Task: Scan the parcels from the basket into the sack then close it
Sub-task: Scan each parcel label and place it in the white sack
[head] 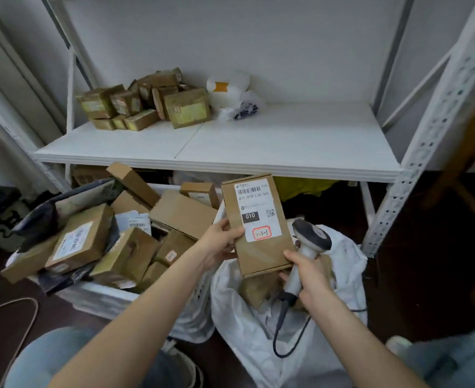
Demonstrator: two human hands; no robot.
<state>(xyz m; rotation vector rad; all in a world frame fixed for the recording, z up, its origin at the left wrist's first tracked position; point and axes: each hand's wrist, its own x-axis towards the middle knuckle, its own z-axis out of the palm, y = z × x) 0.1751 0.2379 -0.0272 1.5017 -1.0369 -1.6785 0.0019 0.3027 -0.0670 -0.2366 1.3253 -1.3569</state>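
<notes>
Left grip (222, 242) pinching labelled box (261, 247), right grip (311, 278) clasping scanner (311, 238), white shelf (258, 141) behind, dark floor (426, 275) below

Brown cardboard parcels (82, 239) hid most of the white plastic basket (99, 299), lower left; their label print was blurred.
</notes>
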